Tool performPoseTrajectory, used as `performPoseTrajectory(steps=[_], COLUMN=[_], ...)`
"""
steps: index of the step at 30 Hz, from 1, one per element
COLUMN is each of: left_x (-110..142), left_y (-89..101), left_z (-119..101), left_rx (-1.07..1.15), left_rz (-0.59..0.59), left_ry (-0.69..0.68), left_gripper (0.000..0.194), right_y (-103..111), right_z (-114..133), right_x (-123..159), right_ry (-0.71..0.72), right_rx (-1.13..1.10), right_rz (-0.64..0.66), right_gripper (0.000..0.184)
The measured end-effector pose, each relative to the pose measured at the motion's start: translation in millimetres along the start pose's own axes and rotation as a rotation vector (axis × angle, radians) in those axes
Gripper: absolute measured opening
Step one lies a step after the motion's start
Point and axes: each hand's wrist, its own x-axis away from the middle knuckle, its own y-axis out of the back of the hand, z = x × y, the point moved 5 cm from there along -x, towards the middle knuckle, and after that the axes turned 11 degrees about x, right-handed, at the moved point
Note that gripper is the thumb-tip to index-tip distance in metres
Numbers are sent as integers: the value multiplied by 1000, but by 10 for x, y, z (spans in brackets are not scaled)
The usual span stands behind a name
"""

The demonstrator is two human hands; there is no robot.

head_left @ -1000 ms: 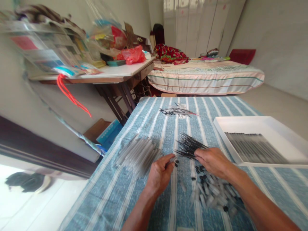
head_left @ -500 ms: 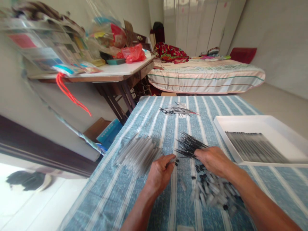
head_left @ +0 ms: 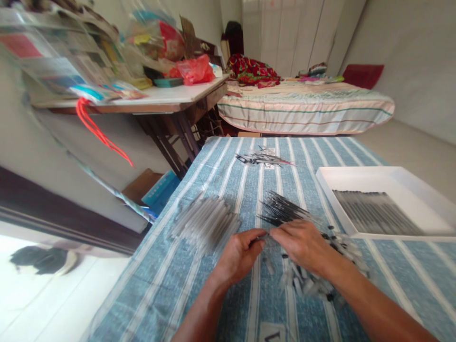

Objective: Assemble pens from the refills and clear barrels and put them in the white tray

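Observation:
My left hand (head_left: 242, 251) is closed in a pinch around a slim pen barrel, mostly hidden by the fingers. Right at its fingertips is my right hand (head_left: 302, 242), also pinched, on what looks like a thin pen refill that barely shows. Behind the right hand lies a fanned pile of black pen refills (head_left: 280, 209). A heap of translucent pen barrels (head_left: 206, 221) lies beyond and to the left of my left hand. Under and beside my right forearm are scattered clear caps and small black plugs (head_left: 302, 280), partly covered by the arm.
On the right, a white tray (head_left: 427, 209) holds a row of pens (head_left: 377, 211). A small bunch of thin dark pieces (head_left: 265, 157) lies at the far end of the striped cloth (head_left: 235, 304). A cluttered side table (head_left: 171, 102) stands at left, a bed (head_left: 306, 111) behind.
My right hand has moved from the refill pile leftward and nearer, meeting my left fingertips. My left hand stays almost in place. The view has tilted slightly down.

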Motion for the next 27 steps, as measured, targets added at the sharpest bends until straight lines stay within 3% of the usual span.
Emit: performPoseTrajectory(steps=[3,7,10,13,17,21,23,27], left_x=[-7,18,37,48,51,53,52,50], left_y=[57,146,158,145,110,82,62,11], left_z=[3,22,11,-4,-34,-50,-53,-44], left_rx=[185,439,528,548,527,513,505,515], left_rz=[-116,-294,-320,-292,-210,-166,-141,-96], left_ry=[33,39,21,24,26,44,52,56], left_gripper=[25,30,33,35,37,34,33,33], right_y=[71,-40,-205,-343,-353,-301,-285,-284], right_z=[12,-15,26,65,-13,-203,-249,-215], right_x=[5,19,44,58,33,33,42,35], right_ry=[-8,-11,3,-6,-121,-446,-567,-658], right_rx=[-163,-199,-125,-103,-366,-1070,-1391,-1674], right_rz=[-21,283,478,542,420,202,45,-162], right_gripper=[21,18,12,17,16,6,13,20])
